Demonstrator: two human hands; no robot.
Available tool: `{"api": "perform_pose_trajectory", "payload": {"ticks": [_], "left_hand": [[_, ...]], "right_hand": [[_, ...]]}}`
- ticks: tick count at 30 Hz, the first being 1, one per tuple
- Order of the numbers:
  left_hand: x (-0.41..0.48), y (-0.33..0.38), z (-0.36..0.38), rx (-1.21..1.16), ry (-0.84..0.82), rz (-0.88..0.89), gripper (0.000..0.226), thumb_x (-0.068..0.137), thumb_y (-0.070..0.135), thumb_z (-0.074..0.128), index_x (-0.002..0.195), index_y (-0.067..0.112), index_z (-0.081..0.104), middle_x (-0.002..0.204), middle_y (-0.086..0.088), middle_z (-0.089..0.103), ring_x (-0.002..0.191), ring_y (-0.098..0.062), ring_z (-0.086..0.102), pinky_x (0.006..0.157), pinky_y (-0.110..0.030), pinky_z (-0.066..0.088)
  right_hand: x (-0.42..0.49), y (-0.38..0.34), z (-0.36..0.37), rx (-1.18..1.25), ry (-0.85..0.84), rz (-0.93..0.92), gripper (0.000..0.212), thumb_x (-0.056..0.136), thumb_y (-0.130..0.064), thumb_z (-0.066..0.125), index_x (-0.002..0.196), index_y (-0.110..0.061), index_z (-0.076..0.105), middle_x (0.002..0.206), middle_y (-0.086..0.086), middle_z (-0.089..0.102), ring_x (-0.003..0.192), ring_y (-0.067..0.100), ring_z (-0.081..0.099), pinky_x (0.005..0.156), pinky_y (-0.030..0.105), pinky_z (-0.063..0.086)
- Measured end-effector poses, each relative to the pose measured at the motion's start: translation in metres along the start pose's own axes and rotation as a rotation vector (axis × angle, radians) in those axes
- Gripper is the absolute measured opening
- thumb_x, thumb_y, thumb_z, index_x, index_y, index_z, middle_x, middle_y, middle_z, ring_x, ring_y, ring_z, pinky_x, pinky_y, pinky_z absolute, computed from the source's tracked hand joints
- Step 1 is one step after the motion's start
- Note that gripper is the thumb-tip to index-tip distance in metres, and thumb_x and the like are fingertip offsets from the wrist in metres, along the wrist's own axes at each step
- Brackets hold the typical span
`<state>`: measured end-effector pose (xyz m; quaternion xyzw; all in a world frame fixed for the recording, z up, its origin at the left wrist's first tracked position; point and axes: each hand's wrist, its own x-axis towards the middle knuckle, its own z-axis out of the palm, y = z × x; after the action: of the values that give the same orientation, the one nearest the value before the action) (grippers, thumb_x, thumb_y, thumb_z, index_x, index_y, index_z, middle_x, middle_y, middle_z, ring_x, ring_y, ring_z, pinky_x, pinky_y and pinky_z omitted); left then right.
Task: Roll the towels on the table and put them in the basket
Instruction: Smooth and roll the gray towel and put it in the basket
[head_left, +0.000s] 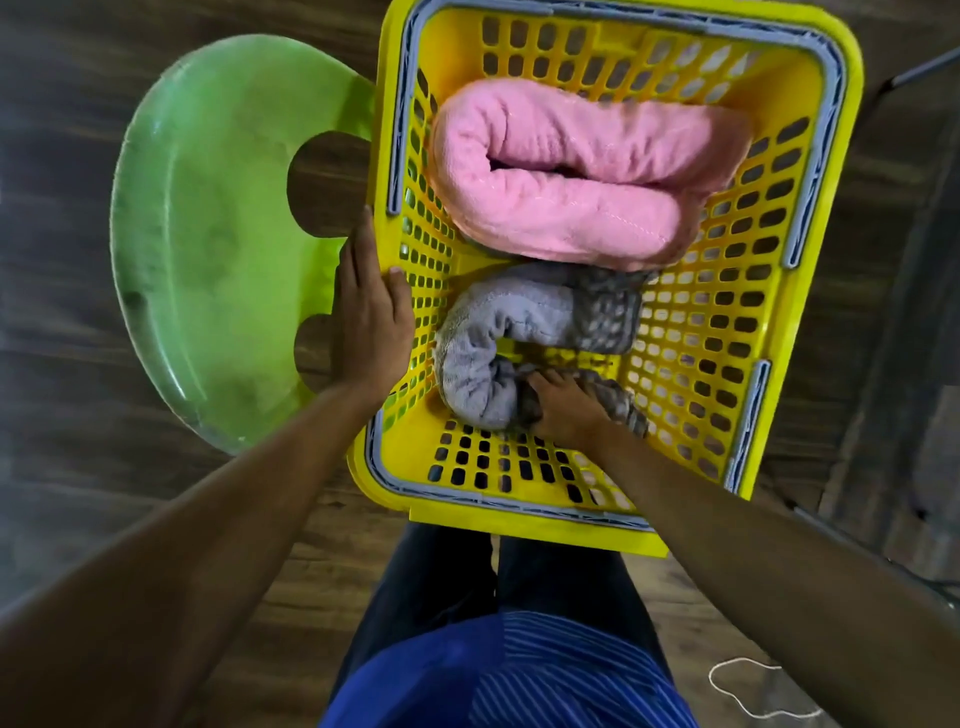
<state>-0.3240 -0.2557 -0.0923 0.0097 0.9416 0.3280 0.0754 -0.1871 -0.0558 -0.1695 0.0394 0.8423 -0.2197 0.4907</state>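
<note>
One grey towel (498, 332) is gripped by right hand (563, 410); left hand (371, 317) rests flat against basket (519, 525).

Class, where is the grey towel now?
Head view: the grey towel lies in the near half of the yellow basket, beside the pink towel, under the right hand.

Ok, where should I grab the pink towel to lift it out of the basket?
Come from straight above and pinch both lobes together at the middle. The pink towel lies doubled across the far end of the basket, crease facing up, and the walls block its sides.
</note>
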Motion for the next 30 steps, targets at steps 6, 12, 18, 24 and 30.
{"api": "perform_pose_trajectory", "payload": {"ticks": [6, 12, 18, 24, 30], "left_hand": [[0.0, -0.002, 0.001, -0.009, 0.005, 0.009, 0.055, 0.1, 0.017, 0.035, 0.152, 0.012, 0.02, 0.151, -0.015, 0.034, 0.136, -0.027, 0.036, 0.107, -0.03, 0.032], [0.001, -0.002, 0.001, -0.008, -0.001, 0.018, 0.056, 0.099, 0.018, 0.034, 0.153, 0.01, 0.02, 0.151, -0.016, 0.034, 0.136, -0.027, 0.037, 0.107, -0.034, 0.035], [0.002, -0.004, 0.002, -0.014, 0.002, 0.016, 0.056, 0.099, 0.02, 0.033, 0.152, 0.011, 0.021, 0.15, -0.015, 0.035, 0.135, -0.027, 0.039, 0.105, -0.037, 0.039], [0.002, -0.004, 0.003, -0.016, 0.002, 0.029, 0.056, 0.099, 0.023, 0.031, 0.152, 0.009, 0.021, 0.15, -0.016, 0.036, 0.135, -0.029, 0.04, 0.103, -0.044, 0.042], [0.002, -0.003, 0.003, -0.03, -0.006, 0.027, 0.057, 0.098, 0.023, 0.031, 0.152, 0.009, 0.022, 0.149, -0.016, 0.036, 0.133, -0.029, 0.041, 0.101, -0.044, 0.044]], "right_hand": [[0.022, 0.003, 0.007, -0.045, 0.001, 0.004, 0.089, 0.076, -0.051, 0.071, 0.147, -0.017, 0.029, 0.148, 0.008, 0.039, 0.137, 0.033, 0.033, 0.113, 0.058, 0.022], [0.012, 0.006, -0.008, -0.237, 0.484, -0.052, 0.056, 0.073, -0.018, 0.065, 0.127, -0.015, 0.05, 0.127, 0.013, 0.048, 0.117, 0.035, 0.043, 0.096, 0.048, 0.035], [0.049, 0.023, -0.032, -0.128, 0.485, -0.042, 0.09, 0.073, -0.012, 0.061, 0.152, -0.013, 0.018, 0.153, 0.013, 0.024, 0.139, 0.033, 0.023, 0.113, 0.049, 0.024], [0.071, 0.022, -0.052, -0.205, 0.397, -0.026, 0.08, 0.075, -0.028, 0.067, 0.143, -0.005, 0.033, 0.134, 0.017, 0.045, 0.122, 0.036, 0.039, 0.105, 0.048, 0.031], [0.043, 0.032, -0.039, -0.225, 0.329, -0.255, 0.09, 0.053, -0.071, 0.07, 0.121, -0.014, 0.054, 0.129, 0.012, 0.043, 0.122, 0.033, 0.037, 0.101, 0.047, 0.04]]}}
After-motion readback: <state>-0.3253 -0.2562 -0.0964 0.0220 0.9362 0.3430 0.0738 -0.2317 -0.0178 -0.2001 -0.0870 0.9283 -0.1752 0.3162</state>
